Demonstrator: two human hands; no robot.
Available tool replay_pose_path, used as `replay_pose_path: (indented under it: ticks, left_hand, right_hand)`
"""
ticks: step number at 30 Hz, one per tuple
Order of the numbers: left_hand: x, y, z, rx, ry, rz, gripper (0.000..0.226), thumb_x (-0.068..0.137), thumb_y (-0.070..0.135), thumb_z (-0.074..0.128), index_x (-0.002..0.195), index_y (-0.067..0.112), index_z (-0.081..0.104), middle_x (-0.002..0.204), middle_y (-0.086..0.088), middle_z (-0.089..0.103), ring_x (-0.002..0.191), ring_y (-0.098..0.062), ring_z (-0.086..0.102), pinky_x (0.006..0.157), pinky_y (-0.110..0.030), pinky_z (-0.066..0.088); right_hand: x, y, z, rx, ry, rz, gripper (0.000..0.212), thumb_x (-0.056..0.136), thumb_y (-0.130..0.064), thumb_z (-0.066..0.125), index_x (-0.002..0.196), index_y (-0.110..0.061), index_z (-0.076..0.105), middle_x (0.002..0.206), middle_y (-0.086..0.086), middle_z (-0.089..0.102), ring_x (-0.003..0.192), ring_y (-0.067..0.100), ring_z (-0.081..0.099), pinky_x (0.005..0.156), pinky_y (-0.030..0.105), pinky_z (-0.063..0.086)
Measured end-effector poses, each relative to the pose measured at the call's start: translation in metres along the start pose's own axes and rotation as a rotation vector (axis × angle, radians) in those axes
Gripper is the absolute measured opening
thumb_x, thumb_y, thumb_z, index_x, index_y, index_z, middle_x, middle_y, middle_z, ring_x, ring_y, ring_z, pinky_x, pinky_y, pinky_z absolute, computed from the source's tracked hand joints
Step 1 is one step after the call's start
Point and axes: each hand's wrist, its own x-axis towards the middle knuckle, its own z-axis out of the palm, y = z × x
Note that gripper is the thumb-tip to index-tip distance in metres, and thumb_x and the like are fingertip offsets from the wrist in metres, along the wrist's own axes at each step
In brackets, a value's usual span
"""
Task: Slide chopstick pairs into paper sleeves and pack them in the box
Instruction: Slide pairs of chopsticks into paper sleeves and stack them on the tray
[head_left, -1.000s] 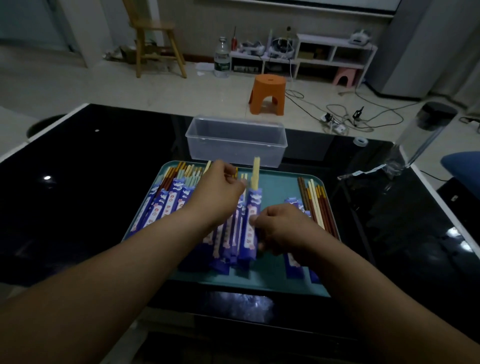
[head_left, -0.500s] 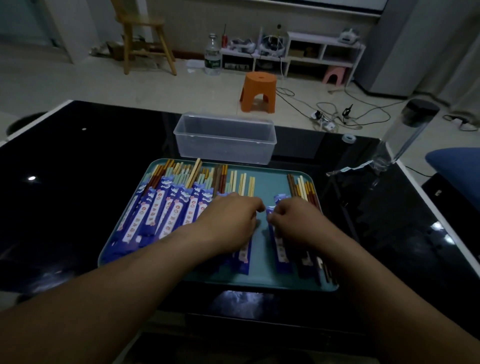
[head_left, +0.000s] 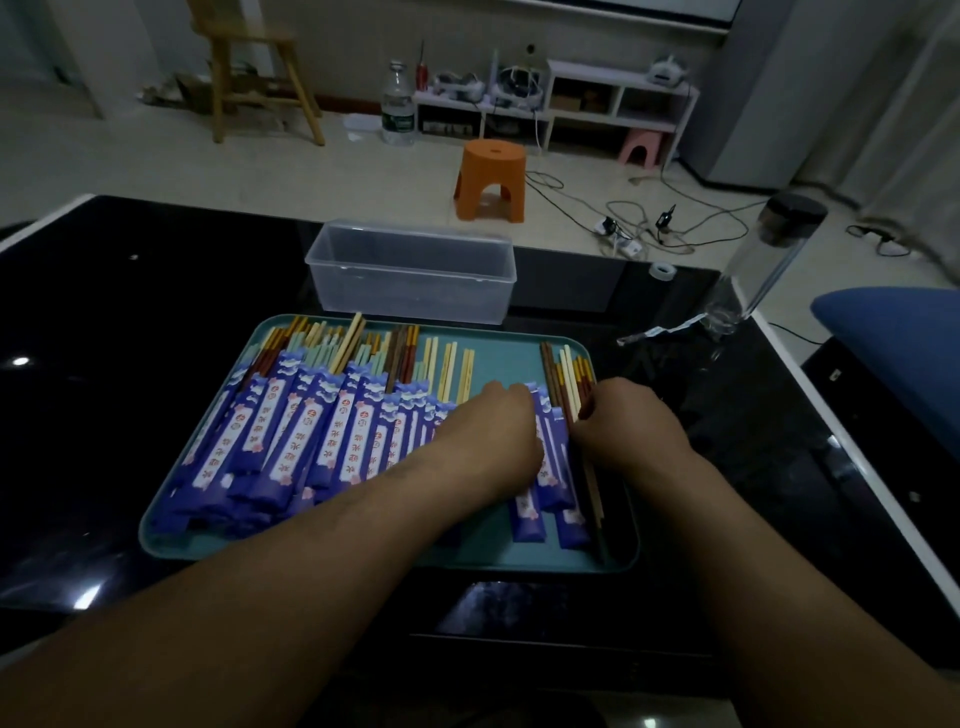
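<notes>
On the dark counter (head_left: 130, 312), one teal tray (head_left: 498, 353) carries everything, with one clear box (head_left: 410, 280) just beyond it at 12 o'clock, nothing visible inside. The sleeved pairs (head_left: 291, 431) fan from 9 o'clock to the centre; they overlap too much for an exact count, a dozen or more by my guess. About three empty sleeves (head_left: 550, 467) lie between the hands toward 5 o'clock, and a small bundle of loose chopsticks (head_left: 569, 374), perhaps eight, runs along the 3 o'clock edge. The left hand (head_left: 498, 441) lies knuckles-up over the empty sleeves, and I cannot tell whether it pinches one or only presses it. The right hand (head_left: 628, 431) has its fingers curled in on the loose chopsticks, apparently pinching some. The sticks should be light, stiff and smooth, best taken near the thick ends. The paper will be thin and easily creased, so hold it at its open mouth.
</notes>
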Motion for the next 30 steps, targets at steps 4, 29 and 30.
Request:
replay_pose_path:
  ticks: [4, 29, 30]
  left_hand:
    - [-0.002, 0.000, -0.002, 0.047, -0.040, -0.028, 0.046, 0.097, 0.038, 0.067, 0.134, 0.015, 0.050, 0.127, -0.010, 0.051, 0.108, -0.029, 0.061, 0.078, -0.035, 0.044]
    - [-0.013, 0.006, -0.009, 0.162, -0.149, -0.073, 0.061, 0.089, 0.057, 0.067, 0.131, 0.016, 0.051, 0.119, -0.006, 0.062, 0.108, -0.029, 0.063, 0.082, -0.039, 0.046]
    - [-0.011, 0.006, -0.007, 0.162, -0.144, -0.075, 0.060, 0.089, 0.056, 0.067, 0.131, 0.016, 0.051, 0.119, -0.006, 0.063, 0.107, -0.028, 0.063, 0.080, -0.039, 0.046]
  right_hand:
    - [0.001, -0.003, 0.002, -0.020, 0.022, -0.006, 0.025, 0.092, -0.034, 0.072, 0.105, -0.012, 0.067, 0.089, 0.003, 0.067, 0.069, 0.018, 0.061, 0.058, 0.028, 0.045]
    - [0.006, -0.017, 0.001, -0.132, -0.089, 0.036, 0.035, 0.090, -0.045, 0.069, 0.078, -0.014, 0.057, 0.075, 0.002, 0.058, 0.062, 0.017, 0.056, 0.051, 0.026, 0.038]
    - [0.006, -0.017, 0.001, -0.141, -0.085, 0.039, 0.033, 0.091, -0.044, 0.068, 0.082, -0.014, 0.058, 0.076, 0.002, 0.057, 0.062, 0.016, 0.055, 0.050, 0.026, 0.037]
